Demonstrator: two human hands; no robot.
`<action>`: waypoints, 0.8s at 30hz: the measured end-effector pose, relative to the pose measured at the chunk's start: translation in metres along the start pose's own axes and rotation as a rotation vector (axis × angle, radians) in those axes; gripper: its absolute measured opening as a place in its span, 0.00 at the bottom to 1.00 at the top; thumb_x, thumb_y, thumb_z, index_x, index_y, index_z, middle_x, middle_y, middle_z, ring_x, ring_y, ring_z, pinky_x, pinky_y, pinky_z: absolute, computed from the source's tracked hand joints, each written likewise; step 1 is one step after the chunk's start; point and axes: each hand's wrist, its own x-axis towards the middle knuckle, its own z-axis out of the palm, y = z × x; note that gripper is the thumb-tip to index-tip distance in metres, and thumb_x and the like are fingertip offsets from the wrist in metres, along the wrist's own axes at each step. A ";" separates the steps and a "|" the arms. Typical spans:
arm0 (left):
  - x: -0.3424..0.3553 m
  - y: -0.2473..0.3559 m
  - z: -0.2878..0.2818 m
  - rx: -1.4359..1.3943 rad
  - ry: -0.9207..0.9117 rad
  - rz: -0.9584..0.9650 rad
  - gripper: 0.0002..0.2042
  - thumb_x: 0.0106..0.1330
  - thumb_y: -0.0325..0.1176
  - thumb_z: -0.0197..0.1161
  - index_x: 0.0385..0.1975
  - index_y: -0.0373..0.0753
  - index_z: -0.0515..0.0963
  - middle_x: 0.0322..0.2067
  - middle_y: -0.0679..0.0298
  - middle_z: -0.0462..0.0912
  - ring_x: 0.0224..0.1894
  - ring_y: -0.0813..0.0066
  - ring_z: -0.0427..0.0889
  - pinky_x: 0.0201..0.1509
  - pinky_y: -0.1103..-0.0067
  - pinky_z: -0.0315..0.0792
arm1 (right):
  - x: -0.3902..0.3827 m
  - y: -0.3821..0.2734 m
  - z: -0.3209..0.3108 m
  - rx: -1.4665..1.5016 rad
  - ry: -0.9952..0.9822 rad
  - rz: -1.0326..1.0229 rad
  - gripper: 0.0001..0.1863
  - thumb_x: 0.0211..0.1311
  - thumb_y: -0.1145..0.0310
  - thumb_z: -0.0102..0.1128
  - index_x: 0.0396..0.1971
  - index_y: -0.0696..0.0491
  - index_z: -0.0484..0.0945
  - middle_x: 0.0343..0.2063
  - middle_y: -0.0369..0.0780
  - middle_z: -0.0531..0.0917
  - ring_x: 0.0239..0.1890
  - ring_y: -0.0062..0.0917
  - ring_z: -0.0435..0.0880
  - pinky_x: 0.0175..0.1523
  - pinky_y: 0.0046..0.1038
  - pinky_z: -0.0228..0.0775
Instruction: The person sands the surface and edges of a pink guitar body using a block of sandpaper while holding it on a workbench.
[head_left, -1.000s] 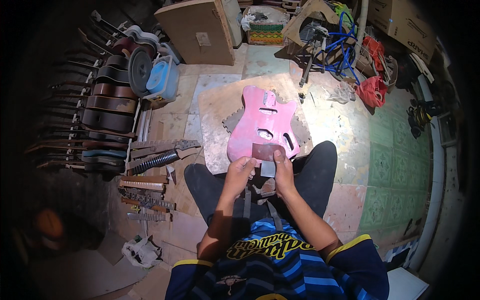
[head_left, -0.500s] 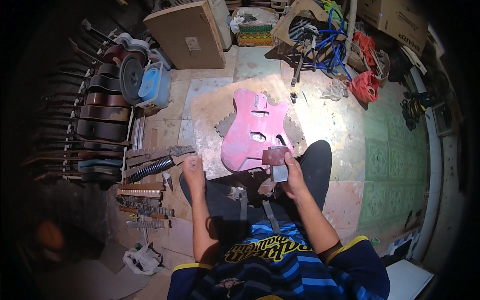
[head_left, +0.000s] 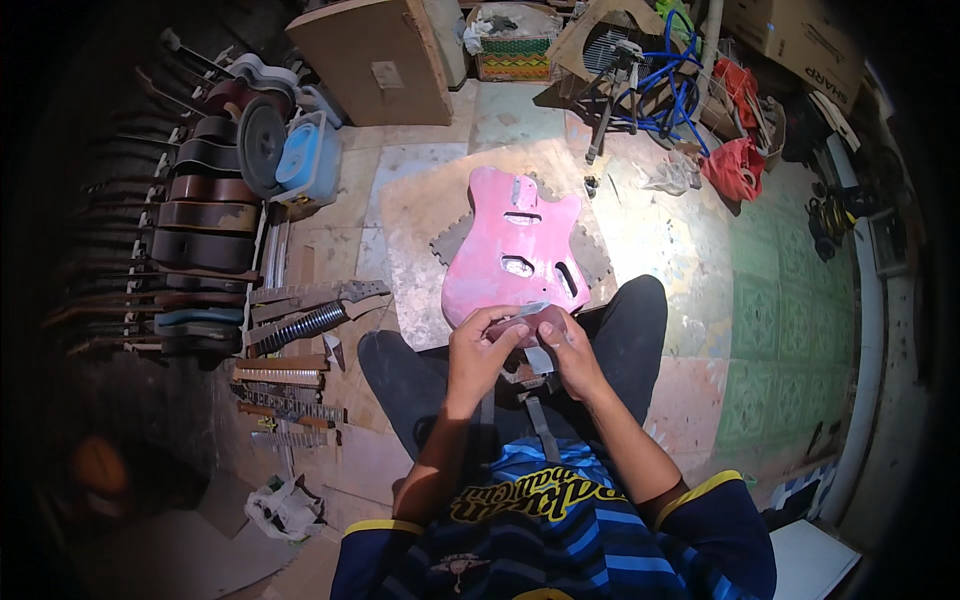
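My left hand [head_left: 488, 345] and my right hand [head_left: 568, 352] both grip a reddish-brown sandpaper sheet [head_left: 532, 322], thumbs on its face, bending it. A light grey piece [head_left: 540, 361] shows below it between my hands; whether it is a separate sheet is unclear. Just beyond my hands lies a pink electric guitar body [head_left: 505, 240] with cut-out cavities and pale sanded patches. It rests on a grey interlocking foam mat [head_left: 600, 262] over a worn board [head_left: 405, 210]. My dark-trousered legs are bent on either side.
Guitars [head_left: 205, 250] fill a rack at left, beside plastic tubs [head_left: 300, 160], loose necks [head_left: 310, 325] and fretboards [head_left: 285, 400]. Behind are a board [head_left: 370, 80], a woven basket [head_left: 510, 60], blue hose [head_left: 675, 110], red bags [head_left: 735, 165] and cardboard boxes [head_left: 790, 40].
My left hand released the sandpaper, moved out to the left, and has come back onto it. The sheet, earlier held flat in my right hand, now bends between both hands.
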 end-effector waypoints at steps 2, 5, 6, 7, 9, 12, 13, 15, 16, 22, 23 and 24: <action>0.002 -0.005 0.000 0.031 0.006 0.010 0.12 0.67 0.24 0.72 0.49 0.30 0.85 0.43 0.61 0.85 0.46 0.77 0.84 0.51 0.80 0.78 | -0.002 0.006 -0.002 0.075 0.009 0.082 0.35 0.73 0.40 0.61 0.62 0.56 0.74 0.50 0.39 0.83 0.51 0.23 0.82 0.59 0.29 0.75; -0.001 -0.016 -0.001 0.101 0.013 0.082 0.12 0.68 0.25 0.72 0.50 0.33 0.85 0.42 0.64 0.85 0.44 0.81 0.83 0.48 0.83 0.77 | -0.002 0.015 -0.005 0.158 -0.035 0.108 0.31 0.77 0.42 0.56 0.62 0.56 0.75 0.51 0.38 0.83 0.52 0.20 0.81 0.59 0.27 0.74; -0.002 -0.018 -0.001 0.086 0.016 0.071 0.11 0.68 0.25 0.73 0.49 0.33 0.85 0.42 0.64 0.85 0.44 0.81 0.83 0.48 0.83 0.78 | -0.003 0.016 -0.004 0.128 -0.055 0.116 0.33 0.78 0.40 0.53 0.63 0.55 0.75 0.53 0.39 0.82 0.54 0.21 0.81 0.59 0.26 0.73; -0.002 -0.019 -0.002 0.071 0.019 0.060 0.11 0.68 0.25 0.73 0.48 0.33 0.86 0.43 0.64 0.85 0.44 0.81 0.83 0.48 0.83 0.78 | -0.003 0.019 -0.003 0.151 -0.043 0.136 0.33 0.78 0.40 0.53 0.63 0.55 0.75 0.53 0.38 0.82 0.53 0.21 0.81 0.59 0.26 0.73; -0.004 -0.017 -0.004 -0.038 0.022 -0.081 0.11 0.67 0.23 0.73 0.48 0.31 0.85 0.43 0.62 0.86 0.45 0.80 0.84 0.51 0.82 0.78 | -0.002 0.026 0.000 0.200 -0.019 0.178 0.32 0.79 0.41 0.52 0.64 0.55 0.75 0.53 0.38 0.83 0.53 0.21 0.81 0.58 0.26 0.73; -0.009 -0.040 -0.017 -0.210 -0.043 -0.111 0.11 0.67 0.21 0.71 0.48 0.31 0.84 0.43 0.62 0.86 0.46 0.78 0.84 0.53 0.81 0.78 | -0.004 0.033 -0.002 0.400 -0.086 0.326 0.25 0.82 0.49 0.50 0.63 0.55 0.74 0.51 0.37 0.84 0.54 0.22 0.83 0.59 0.27 0.75; -0.010 -0.049 -0.023 -0.270 -0.076 -0.090 0.11 0.68 0.20 0.70 0.49 0.31 0.83 0.43 0.62 0.86 0.47 0.78 0.84 0.53 0.80 0.78 | -0.005 0.035 -0.003 0.471 -0.122 0.364 0.24 0.83 0.51 0.50 0.62 0.54 0.75 0.51 0.37 0.84 0.54 0.22 0.83 0.59 0.28 0.75; -0.008 -0.065 -0.039 -0.290 -0.146 -0.189 0.20 0.58 0.20 0.76 0.50 0.35 0.79 0.43 0.67 0.81 0.46 0.79 0.82 0.51 0.82 0.77 | -0.009 0.038 -0.003 0.585 -0.260 0.376 0.21 0.83 0.53 0.50 0.64 0.51 0.72 0.54 0.37 0.82 0.54 0.23 0.84 0.60 0.29 0.76; -0.008 -0.071 -0.048 -0.282 -0.189 -0.189 0.22 0.56 0.20 0.77 0.50 0.36 0.77 0.43 0.68 0.79 0.45 0.80 0.81 0.49 0.83 0.77 | -0.013 0.041 0.000 0.632 -0.313 0.391 0.21 0.83 0.53 0.50 0.65 0.50 0.70 0.56 0.37 0.81 0.54 0.23 0.84 0.61 0.29 0.77; 0.003 -0.083 -0.068 -0.161 -0.475 -0.544 0.34 0.36 0.19 0.73 0.51 0.39 0.74 0.45 0.69 0.75 0.48 0.78 0.77 0.53 0.80 0.74 | -0.025 0.030 0.000 0.814 -0.556 0.576 0.28 0.81 0.51 0.53 0.71 0.49 0.63 0.63 0.42 0.78 0.60 0.31 0.83 0.61 0.36 0.79; 0.007 -0.087 -0.067 -0.106 -0.459 -0.503 0.34 0.36 0.18 0.75 0.51 0.40 0.74 0.45 0.68 0.74 0.48 0.77 0.76 0.53 0.80 0.74 | -0.022 0.040 -0.007 0.746 -0.512 0.529 0.28 0.81 0.53 0.54 0.71 0.49 0.63 0.62 0.42 0.79 0.60 0.31 0.83 0.60 0.36 0.80; 0.014 -0.091 -0.063 -0.051 -0.450 -0.461 0.35 0.37 0.18 0.76 0.52 0.41 0.74 0.45 0.68 0.74 0.48 0.76 0.76 0.53 0.79 0.74 | -0.016 0.055 -0.016 0.676 -0.462 0.479 0.27 0.81 0.54 0.55 0.71 0.50 0.63 0.62 0.42 0.79 0.60 0.31 0.83 0.59 0.36 0.80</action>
